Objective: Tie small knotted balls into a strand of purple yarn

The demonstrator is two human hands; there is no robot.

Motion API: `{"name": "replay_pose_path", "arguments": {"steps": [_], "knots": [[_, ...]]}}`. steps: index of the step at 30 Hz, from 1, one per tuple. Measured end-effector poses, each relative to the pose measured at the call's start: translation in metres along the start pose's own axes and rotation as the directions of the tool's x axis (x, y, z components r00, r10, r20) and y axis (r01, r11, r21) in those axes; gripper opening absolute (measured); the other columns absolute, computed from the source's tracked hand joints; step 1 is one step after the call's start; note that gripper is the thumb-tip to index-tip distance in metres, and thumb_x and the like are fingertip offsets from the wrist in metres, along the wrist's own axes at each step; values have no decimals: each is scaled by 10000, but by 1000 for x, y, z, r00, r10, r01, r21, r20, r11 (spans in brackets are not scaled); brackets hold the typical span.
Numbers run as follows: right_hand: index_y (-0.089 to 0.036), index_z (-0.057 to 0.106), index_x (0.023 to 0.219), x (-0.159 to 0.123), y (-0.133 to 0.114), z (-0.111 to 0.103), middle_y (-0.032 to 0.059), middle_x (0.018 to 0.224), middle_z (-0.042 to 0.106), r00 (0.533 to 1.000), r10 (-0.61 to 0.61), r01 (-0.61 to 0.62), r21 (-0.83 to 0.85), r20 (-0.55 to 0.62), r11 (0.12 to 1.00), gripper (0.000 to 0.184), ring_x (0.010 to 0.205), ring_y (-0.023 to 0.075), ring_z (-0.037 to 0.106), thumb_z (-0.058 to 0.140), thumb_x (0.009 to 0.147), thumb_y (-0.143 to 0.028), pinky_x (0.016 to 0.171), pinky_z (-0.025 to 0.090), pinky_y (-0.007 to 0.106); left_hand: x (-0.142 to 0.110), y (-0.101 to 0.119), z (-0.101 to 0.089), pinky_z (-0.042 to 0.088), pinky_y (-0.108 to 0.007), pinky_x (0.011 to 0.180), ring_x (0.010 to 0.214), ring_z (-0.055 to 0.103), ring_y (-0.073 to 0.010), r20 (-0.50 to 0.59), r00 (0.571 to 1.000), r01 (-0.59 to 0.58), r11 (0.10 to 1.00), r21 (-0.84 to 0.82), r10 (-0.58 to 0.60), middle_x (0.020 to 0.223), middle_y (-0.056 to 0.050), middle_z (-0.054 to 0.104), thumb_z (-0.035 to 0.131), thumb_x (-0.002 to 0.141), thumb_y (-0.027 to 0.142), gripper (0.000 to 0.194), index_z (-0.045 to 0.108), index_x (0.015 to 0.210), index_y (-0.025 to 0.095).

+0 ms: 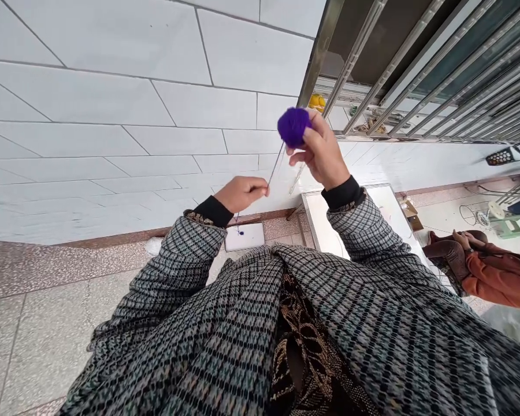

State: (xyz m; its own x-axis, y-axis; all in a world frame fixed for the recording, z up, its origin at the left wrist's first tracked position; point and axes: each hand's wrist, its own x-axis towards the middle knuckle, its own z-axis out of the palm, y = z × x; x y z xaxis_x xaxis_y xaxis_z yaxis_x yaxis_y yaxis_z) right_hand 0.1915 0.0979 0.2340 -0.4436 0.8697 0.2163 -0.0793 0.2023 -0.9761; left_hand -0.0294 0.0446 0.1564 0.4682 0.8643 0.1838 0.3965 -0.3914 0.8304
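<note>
Checked, thickly woven cloth in grey, black and muted green makes up the coat (225,323) that fills the lower view, open at the middle over a dark garment (312,352) with glittery gold leaf patterns. Black cuffs (343,192) end both sleeves.

Out beyond them, the right hand (323,150) grasps a yarn ball (294,127), deep purple, rounded and slightly fuzzy, with fine fibres wound over its surface. The ball sits at the fingertips, on their outer side towards the wall, raised higher in view than the left hand (247,193). A thin, straight strand (276,162) slants from the ball's underside to the left hand, whose thumb and forefinger pinch it, the other fingers curled in. More purple thread shows below the left wrist, above a flat white panel (245,237) on which a small dark bit of thread lies.

Behind the hands runs a wall (177,104) of smooth, pale tiles with dark joints; shiny metal bars (385,75) cross a window at upper right. Below the right arm stands a white table (329,222). Speckled floor (69,323) spreads at left, and a person (494,271) in orange sits at far right, near a green plastic stool (517,225).
</note>
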Motion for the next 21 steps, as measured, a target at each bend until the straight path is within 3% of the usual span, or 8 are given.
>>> {"name": "replay_pose_path", "arguments": {"steps": [2, 4, 9, 11, 13, 16, 19, 21], "knots": [[-247, 446, 1253, 6, 5, -3, 63, 1225, 618, 999, -9, 2, -166, -37, 986, 512, 772, 118, 624, 773, 915, -448, 555, 561, 217, -3, 20, -1, 438, -273, 687, 632, 497, -136, 53, 996, -77, 997, 7, 76, 688, -9, 632, 550, 924, 312, 256, 713, 795, 164], [-235, 468, 1213, 4, 12, -2, 59, 1193, 618, 992, 64, -23, -337, 112, 941, 483, 786, 111, 609, 803, 904, -395, 578, 547, 208, -6, 36, -14, 471, -279, 731, 685, 551, -148, -4, 992, -126, 991, 44, 126, 744, -27, 676, 555, 939, 327, 265, 720, 808, 166], [-207, 472, 1245, -16, 9, 6, 47, 1117, 620, 761, 177, 14, -289, 624, 957, 531, 930, 129, 645, 806, 949, -495, 752, 591, 231, -7, 18, -42, 486, -296, 758, 721, 573, -167, -213, 976, -23, 994, 103, 45, 747, -32, 662, 570, 918, 326, 253, 733, 808, 166], [-213, 425, 1297, -13, -1, 8, 36, 1100, 600, 817, 49, 28, -125, 575, 992, 562, 900, 119, 647, 742, 980, -552, 727, 574, 221, -5, 6, -35, 468, -297, 729, 684, 539, -161, -244, 970, 25, 996, 84, -3, 704, -21, 625, 552, 911, 314, 254, 728, 810, 162], [-219, 384, 1319, -2, -8, 10, 19, 1077, 568, 937, -103, 94, 44, 335, 995, 561, 797, 101, 621, 684, 982, -553, 636, 539, 205, -2, 5, -22, 454, -294, 705, 648, 510, -151, -159, 987, -4, 998, 66, 15, 682, -11, 612, 538, 911, 316, 260, 718, 804, 162], [-220, 402, 1267, 16, -5, 8, 43, 1163, 555, 980, -198, 198, -53, 9, 979, 502, 713, 86, 560, 695, 906, -409, 549, 490, 212, -1, 27, -12, 471, -289, 716, 649, 534, -145, 31, 993, -119, 991, 59, 117, 702, -14, 648, 533, 922, 322, 270, 713, 790, 170], [-208, 481, 1180, 19, 6, 0, 68, 1192, 588, 967, -22, 117, -365, 254, 923, 436, 854, 123, 582, 751, 840, -239, 684, 536, 236, -5, 46, -25, 513, -294, 798, 744, 617, -162, -6, 990, -142, 983, 113, 144, 789, -36, 705, 536, 946, 325, 280, 737, 821, 176], [-197, 519, 1181, 11, 10, -6, 55, 1132, 610, 833, 167, 55, -380, 527, 923, 404, 924, 138, 593, 777, 873, -238, 783, 553, 256, -7, 42, -38, 522, -300, 825, 785, 639, -177, -102, 989, -91, 983, 158, 108, 818, -42, 712, 553, 947, 330, 272, 755, 844, 179]]}}
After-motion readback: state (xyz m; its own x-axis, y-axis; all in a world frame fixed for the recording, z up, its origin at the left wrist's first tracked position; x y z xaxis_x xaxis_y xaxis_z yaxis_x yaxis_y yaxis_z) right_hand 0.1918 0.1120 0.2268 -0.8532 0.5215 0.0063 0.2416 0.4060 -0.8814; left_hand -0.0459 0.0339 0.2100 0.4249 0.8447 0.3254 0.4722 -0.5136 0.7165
